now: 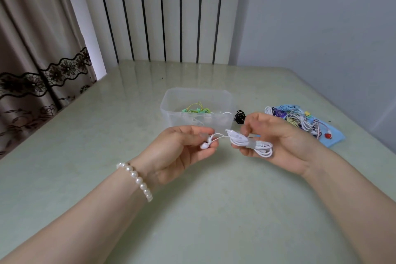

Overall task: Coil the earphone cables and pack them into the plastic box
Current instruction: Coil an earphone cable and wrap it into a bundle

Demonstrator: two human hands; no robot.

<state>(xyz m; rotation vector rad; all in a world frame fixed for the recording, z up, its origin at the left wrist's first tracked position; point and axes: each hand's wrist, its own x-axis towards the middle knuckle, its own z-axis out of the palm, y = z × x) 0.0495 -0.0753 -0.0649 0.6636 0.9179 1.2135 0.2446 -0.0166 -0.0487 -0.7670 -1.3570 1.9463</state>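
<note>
A white earphone cable [257, 146] is coiled into a bundle that lies across my right hand [276, 146], whose fingers curl round it. My left hand [182, 148] pinches the white earbuds [205, 145] at the loose end; a short stretch of cable runs between the two hands. Both hands hover above the table, just in front of the clear plastic box [171, 111]. Inside the box lie a green and yellow coiled earphone [197, 109] and some white cable.
A black coiled cable [239, 117] lies right of the box. A tangle of several coloured earphones [300, 119] rests on a blue cloth [334, 138] at the right. The pale green table [192, 210] ends at a curtain on the left and a radiator behind.
</note>
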